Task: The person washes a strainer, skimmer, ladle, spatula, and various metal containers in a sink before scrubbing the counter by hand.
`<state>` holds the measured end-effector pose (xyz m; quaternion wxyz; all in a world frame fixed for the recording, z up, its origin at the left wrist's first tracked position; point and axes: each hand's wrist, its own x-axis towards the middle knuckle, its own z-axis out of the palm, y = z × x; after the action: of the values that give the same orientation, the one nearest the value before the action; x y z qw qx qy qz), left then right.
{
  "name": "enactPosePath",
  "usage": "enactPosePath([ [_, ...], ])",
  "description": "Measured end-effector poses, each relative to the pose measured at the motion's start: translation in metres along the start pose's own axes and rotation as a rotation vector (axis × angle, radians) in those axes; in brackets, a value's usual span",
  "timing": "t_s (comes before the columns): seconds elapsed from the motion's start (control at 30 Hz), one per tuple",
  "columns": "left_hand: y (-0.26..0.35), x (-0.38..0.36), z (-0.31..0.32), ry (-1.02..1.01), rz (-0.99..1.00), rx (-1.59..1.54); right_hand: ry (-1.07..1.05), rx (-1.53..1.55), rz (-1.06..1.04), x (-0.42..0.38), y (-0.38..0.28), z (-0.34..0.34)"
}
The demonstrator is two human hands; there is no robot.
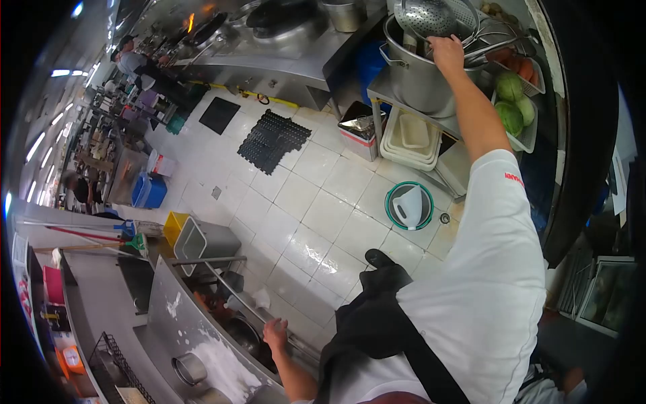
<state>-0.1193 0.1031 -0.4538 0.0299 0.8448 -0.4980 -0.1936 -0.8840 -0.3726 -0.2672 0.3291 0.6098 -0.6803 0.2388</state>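
My right hand [447, 55] reaches to the top of a large steel stockpot [420, 84]. Its fingers are closed at a perforated metal strainer [427, 17] lying over the pot's mouth; the exact grip is partly hidden. A wire whisk [498, 30] and several metal handles lie to the right of that hand. Low on the left, my left hand [276, 334] is curled over the metal rail [235, 294] along the front of a steel sink counter [171, 296]. White foam [225, 370] and a small steel pot [190, 369] are on this counter.
A green-rimmed bucket [387, 214] with a white jug [408, 205] stands on the tiled floor near my feet. Black mats [272, 141] lie farther off. Green vegetables [511, 108] fill a bin beside the stockpot. Grey bins [208, 239] stand left. A co-worker [134, 64] is by the stoves.
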Motion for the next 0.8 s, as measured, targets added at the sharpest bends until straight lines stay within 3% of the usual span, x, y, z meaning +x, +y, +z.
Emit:
enactPosePath([
  [0.17,-0.006,-0.004,0.003,-0.076,-0.105,0.029,-0.385,-0.257,0.198,0.003,0.010,0.032],
  [0.23,-0.007,-0.005,0.000,-0.090,-0.138,0.008,-0.575,-0.219,0.470,0.010,0.009,0.035],
  [0.4,-0.021,-0.005,0.012,-0.067,-0.232,-0.033,-0.933,-0.297,0.391,0.026,-0.001,-0.007],
  [0.5,-0.025,-0.013,0.016,-0.056,-0.270,-0.097,-0.988,-0.241,0.425,0.027,0.007,0.009],
  [0.53,-0.020,-0.018,0.015,-0.054,-0.278,-0.122,-0.888,-0.256,0.433,0.026,-0.009,-0.012],
  [0.63,-0.048,-0.023,0.032,-0.001,-0.253,-0.099,-0.579,-0.267,0.362,0.004,-0.029,0.010],
  [0.7,-0.068,-0.019,0.044,-0.017,-0.275,0.002,-0.159,-0.196,0.120,-0.023,-0.052,0.028],
  [0.73,-0.070,-0.025,0.043,0.079,-0.048,-0.131,-0.026,-0.186,0.104,-0.032,-0.088,0.004],
  [0.8,-0.069,-0.031,0.045,0.092,-0.241,-0.219,0.012,0.005,-0.061,-0.064,-0.148,0.001],
])
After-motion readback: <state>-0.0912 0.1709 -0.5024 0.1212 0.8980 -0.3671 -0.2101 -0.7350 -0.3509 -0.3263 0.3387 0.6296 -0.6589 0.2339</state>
